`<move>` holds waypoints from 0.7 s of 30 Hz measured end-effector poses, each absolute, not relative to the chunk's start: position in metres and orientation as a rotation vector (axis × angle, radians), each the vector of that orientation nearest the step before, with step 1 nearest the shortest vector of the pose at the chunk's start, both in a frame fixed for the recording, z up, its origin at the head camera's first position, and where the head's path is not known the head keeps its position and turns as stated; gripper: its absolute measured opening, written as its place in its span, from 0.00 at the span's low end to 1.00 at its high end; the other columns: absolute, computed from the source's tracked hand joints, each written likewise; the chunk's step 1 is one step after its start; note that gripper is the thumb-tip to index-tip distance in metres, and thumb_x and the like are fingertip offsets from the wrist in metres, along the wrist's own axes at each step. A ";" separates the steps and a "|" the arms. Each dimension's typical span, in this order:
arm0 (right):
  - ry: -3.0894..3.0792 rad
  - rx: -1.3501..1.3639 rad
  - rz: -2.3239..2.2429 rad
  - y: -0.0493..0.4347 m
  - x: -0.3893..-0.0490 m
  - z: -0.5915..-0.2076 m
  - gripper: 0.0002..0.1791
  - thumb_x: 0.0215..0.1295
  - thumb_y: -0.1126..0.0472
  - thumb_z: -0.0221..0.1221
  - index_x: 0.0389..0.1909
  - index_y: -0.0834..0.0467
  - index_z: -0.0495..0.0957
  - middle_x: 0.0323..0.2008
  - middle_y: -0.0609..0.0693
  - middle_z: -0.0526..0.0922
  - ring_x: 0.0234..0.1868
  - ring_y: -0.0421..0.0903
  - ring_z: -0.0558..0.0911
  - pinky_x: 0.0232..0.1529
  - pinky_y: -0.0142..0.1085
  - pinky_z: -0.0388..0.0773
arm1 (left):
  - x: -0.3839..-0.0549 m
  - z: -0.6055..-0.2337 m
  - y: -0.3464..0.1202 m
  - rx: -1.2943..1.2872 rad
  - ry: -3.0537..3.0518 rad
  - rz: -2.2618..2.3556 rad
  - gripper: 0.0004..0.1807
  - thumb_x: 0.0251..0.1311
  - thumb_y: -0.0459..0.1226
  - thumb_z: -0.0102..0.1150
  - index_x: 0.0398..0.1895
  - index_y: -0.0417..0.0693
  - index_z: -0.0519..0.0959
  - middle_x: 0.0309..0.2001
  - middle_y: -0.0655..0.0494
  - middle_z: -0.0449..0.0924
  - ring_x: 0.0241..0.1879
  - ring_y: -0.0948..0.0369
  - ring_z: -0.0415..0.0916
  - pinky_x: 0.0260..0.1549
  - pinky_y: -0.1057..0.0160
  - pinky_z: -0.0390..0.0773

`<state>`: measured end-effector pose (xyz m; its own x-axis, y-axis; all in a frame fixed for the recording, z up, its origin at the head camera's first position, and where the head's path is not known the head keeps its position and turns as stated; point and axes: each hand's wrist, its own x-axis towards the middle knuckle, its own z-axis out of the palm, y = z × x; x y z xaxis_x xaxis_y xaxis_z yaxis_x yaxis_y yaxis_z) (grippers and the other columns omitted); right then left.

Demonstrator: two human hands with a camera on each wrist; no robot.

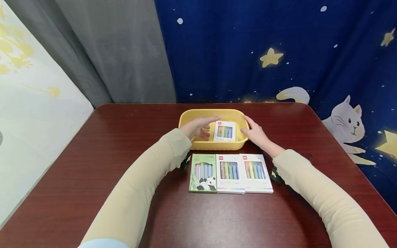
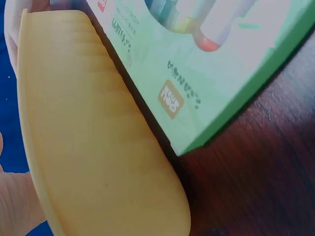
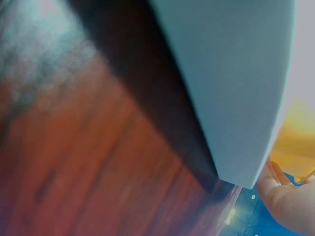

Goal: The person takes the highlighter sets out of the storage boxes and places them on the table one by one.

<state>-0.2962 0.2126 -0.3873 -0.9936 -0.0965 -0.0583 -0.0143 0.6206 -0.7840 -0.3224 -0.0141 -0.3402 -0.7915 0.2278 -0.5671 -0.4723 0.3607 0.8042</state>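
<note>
A yellow plastic basin (image 1: 217, 147) stands near the table's far edge. Inside it lies a white box of coloured crayon-like sticks (image 1: 224, 131). My left hand (image 1: 198, 127) hangs over the basin's left part, fingers stretched toward that box and holding nothing that shows. At the right rim is my right hand (image 1: 258, 135), its thumb and fingers spread about the edge. In front of the basin lie a green panda box (image 1: 203, 173) and two white boxes, the middle one (image 1: 230, 174) and the right one (image 1: 256, 173), side by side.
Everything stands on a dark red wooden table (image 1: 124, 137). Behind it hang a grey curtain (image 1: 124, 51) and a blue star-patterned curtain (image 1: 223, 51). A white panel (image 1: 37, 103) with yellow prints borders the left side.
</note>
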 end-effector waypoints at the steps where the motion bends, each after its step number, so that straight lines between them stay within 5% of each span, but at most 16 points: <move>1: 2.743 -0.092 -1.324 0.213 -0.296 -0.387 0.36 0.66 0.61 0.49 0.71 0.53 0.45 0.70 0.60 0.50 0.67 0.57 0.57 0.61 0.49 0.62 | -0.322 -0.341 -0.013 -0.203 2.021 1.461 0.48 0.52 0.60 0.55 0.71 0.54 0.48 0.68 0.41 0.50 0.60 0.42 0.61 0.50 0.50 0.74; 9: 2.743 -0.093 -1.320 0.212 -0.296 -0.389 0.36 0.66 0.60 0.49 0.71 0.53 0.45 0.70 0.60 0.50 0.66 0.57 0.58 0.61 0.49 0.63 | -0.324 -0.347 -0.003 -0.237 2.030 1.430 0.50 0.49 0.65 0.53 0.71 0.53 0.50 0.66 0.40 0.54 0.57 0.44 0.64 0.43 0.57 0.78; 21: 2.739 -0.094 -1.329 0.212 -0.295 -0.387 0.36 0.65 0.60 0.49 0.71 0.52 0.45 0.70 0.60 0.50 0.65 0.57 0.59 0.59 0.49 0.64 | -0.328 -0.348 0.009 -0.250 1.936 1.508 0.43 0.53 0.60 0.54 0.69 0.53 0.53 0.62 0.38 0.58 0.51 0.47 0.68 0.45 0.56 0.77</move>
<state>-0.2952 0.2123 -0.3874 -0.9935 -0.0971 -0.0591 -0.0137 0.6182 -0.7859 -0.3276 0.0092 -0.3482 -0.7626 0.2403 -0.6005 -0.5234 0.3162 0.7912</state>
